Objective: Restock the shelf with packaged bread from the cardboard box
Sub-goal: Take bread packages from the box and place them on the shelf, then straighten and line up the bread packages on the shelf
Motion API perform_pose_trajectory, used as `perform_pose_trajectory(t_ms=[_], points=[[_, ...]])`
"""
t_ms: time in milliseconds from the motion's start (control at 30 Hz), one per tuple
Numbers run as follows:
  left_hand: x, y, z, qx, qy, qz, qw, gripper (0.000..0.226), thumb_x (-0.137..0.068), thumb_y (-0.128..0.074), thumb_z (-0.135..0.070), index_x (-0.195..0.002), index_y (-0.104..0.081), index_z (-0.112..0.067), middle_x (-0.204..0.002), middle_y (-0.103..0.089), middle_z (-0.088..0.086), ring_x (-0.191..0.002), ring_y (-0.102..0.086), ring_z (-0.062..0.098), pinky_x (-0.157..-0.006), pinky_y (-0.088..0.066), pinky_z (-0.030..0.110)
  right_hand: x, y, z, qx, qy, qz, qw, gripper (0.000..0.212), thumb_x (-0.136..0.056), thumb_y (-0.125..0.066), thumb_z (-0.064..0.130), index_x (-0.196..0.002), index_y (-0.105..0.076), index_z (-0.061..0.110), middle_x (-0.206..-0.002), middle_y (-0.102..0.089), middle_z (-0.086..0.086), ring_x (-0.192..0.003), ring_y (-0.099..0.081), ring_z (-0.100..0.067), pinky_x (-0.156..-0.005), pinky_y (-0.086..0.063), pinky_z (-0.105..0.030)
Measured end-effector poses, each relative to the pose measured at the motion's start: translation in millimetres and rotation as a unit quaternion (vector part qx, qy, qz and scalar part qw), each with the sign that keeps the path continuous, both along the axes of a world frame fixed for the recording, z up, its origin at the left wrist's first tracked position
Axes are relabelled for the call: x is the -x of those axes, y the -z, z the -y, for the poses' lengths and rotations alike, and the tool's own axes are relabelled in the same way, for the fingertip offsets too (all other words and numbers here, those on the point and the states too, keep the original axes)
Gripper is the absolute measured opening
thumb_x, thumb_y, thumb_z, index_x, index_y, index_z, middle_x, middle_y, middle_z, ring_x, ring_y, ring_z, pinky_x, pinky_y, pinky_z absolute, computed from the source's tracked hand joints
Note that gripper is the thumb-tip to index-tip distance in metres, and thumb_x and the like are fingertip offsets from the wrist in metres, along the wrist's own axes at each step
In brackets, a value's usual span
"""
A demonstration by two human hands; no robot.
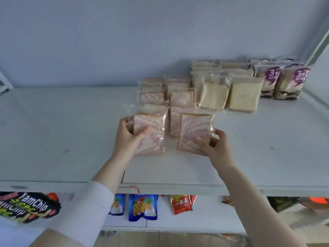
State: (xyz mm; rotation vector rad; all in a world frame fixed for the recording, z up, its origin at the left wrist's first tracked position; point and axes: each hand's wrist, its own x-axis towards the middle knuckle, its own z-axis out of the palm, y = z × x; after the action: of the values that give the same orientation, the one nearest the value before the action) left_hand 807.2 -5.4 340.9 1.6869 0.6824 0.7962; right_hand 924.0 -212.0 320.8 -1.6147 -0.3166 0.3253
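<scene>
On the white shelf my left hand grips a clear pack of pink-swirled bread, standing it upright at the front of the left row. My right hand holds a second pink-swirled pack by its lower right corner, at the front of the neighbouring row. Behind them stand two rows of the same pink bread. The cardboard box is not in view.
Plain white bread packs stand in rows to the right of the pink ones, then purple-labelled bread bags at the far right. Below the shelf edge are snack bags: a black chip bag, blue packets, red sachets.
</scene>
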Motion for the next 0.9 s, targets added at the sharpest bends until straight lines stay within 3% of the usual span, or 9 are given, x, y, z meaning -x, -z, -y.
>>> perform_pose_trajectory(t_ms=[67, 133, 233, 333, 500, 633, 700, 800, 900], points=[[-16, 5, -12, -0.015, -0.002, -0.014, 1.0, 0.046, -0.074, -0.075, -0.014, -0.11, -0.047, -0.017, -0.093, -0.06, -0.006, -0.081, -0.06, 0.008, -0.068, -0.046, 0.015, -10, 2, -24, 0.021, 0.018, 0.012, 1.0, 0.054, -0.079, -0.071, 0.013, -0.12, -0.036, 0.014, -0.09, -0.059, 0.0, -0.075, -0.058, -0.008, -0.059, -0.048, -0.009], [-32, 14, -16, -0.061, -0.011, -0.042, 0.997, 0.052, -0.074, -0.075, -0.019, -0.119, -0.05, -0.01, -0.111, -0.057, 0.005, -0.103, -0.054, 0.021, -0.087, -0.042, 0.023, -16, 5, -38, 0.077, 0.048, 0.054, 0.994, 0.058, -0.079, -0.072, 0.015, -0.125, -0.037, 0.011, -0.106, -0.052, -0.004, -0.09, -0.056, -0.019, -0.077, -0.05, -0.015], [-43, 22, -13, -0.113, -0.043, -0.083, 0.989, 0.067, -0.074, -0.075, -0.025, -0.131, -0.045, -0.006, -0.13, -0.039, 0.013, -0.123, -0.032, 0.028, -0.105, -0.024, 0.024, -19, 10, -46, 0.171, 0.075, 0.113, 0.976, 0.07, -0.078, -0.073, 0.02, -0.134, -0.034, 0.009, -0.123, -0.033, -0.006, -0.115, -0.046, -0.032, -0.105, -0.038, -0.041], [-44, 21, -10, -0.157, -0.072, -0.054, 0.984, 0.073, -0.071, -0.078, -0.022, -0.131, -0.042, -0.001, -0.131, -0.038, 0.016, -0.122, -0.033, 0.033, -0.105, -0.019, 0.023, -16, 4, -49, 0.183, 0.07, 0.209, 0.958, 0.085, -0.077, -0.074, 0.016, -0.142, -0.021, 0.008, -0.117, -0.033, -0.003, -0.113, -0.043, -0.032, -0.102, -0.038, -0.05], [-43, 21, -19, -0.163, -0.068, -0.061, 0.982, 0.076, -0.074, -0.075, -0.022, -0.134, -0.034, 0.0, -0.132, -0.038, 0.016, -0.122, -0.035, 0.032, -0.108, -0.024, 0.037, -14, -13, -52, 0.249, 0.052, 0.346, 0.903, 0.083, -0.073, -0.074, 0.005, -0.141, -0.026, 0.002, -0.139, -0.026, -0.029, -0.127, -0.025, -0.04, -0.108, -0.024, -0.054], [-36, 22, -30, -0.101, -0.044, -0.037, 0.993, 0.065, -0.083, -0.064, -0.033, -0.136, -0.03, -0.014, -0.122, -0.03, -0.014, -0.124, -0.031, 0.018, -0.106, -0.026, 0.031, -11, -40, -67, 0.271, 0.033, 0.447, 0.852, 0.076, -0.075, -0.065, 0.043, -0.135, -0.035, 0.01, -0.141, -0.028, -0.028, -0.127, -0.027, -0.035, -0.103, -0.022, -0.046], [-41, 12, -48, -0.091, -0.044, -0.01, 0.995, 0.057, -0.087, -0.055, -0.035, -0.135, -0.031, -0.017, -0.117, -0.029, -0.022, -0.121, -0.032, 0.012, -0.103, -0.026, 0.026, -13, -55, -84, 0.279, -0.022, 0.478, 0.832, 0.078, -0.069, -0.068, 0.048, -0.131, -0.044, 0.007, -0.138, -0.036, -0.026, -0.126, -0.035, -0.041, -0.103, -0.028, -0.049], [-75, -10, -99, -0.049, -0.067, 0.019, 0.996, 0.042, -0.093, -0.051, -0.023, -0.13, -0.036, -0.01, -0.123, -0.043, -0.002, -0.12, -0.041, 0.02, -0.101, -0.033, 0.028, -22, -68, -116, 0.339, -0.136, 0.488, 0.793, 0.091, -0.057, -0.078, 0.049, -0.133, -0.046, 0.01, -0.139, -0.039, -0.021, -0.128, -0.034, -0.041, -0.103, -0.033, -0.055], [-125, -30, -151, 0.045, -0.011, -0.035, 0.998, 0.022, -0.097, -0.043, -0.027, -0.112, -0.05, -0.013, -0.112, -0.055, 0.011, -0.11, -0.049, 0.024, -0.093, -0.038, 0.031, -31, -71, -145, 0.42, -0.255, 0.484, 0.724, 0.108, -0.059, -0.071, 0.063, -0.145, -0.019, 0.024, -0.154, -0.011, -0.01, -0.142, -0.005, -0.031, -0.114, -0.013, -0.048]])
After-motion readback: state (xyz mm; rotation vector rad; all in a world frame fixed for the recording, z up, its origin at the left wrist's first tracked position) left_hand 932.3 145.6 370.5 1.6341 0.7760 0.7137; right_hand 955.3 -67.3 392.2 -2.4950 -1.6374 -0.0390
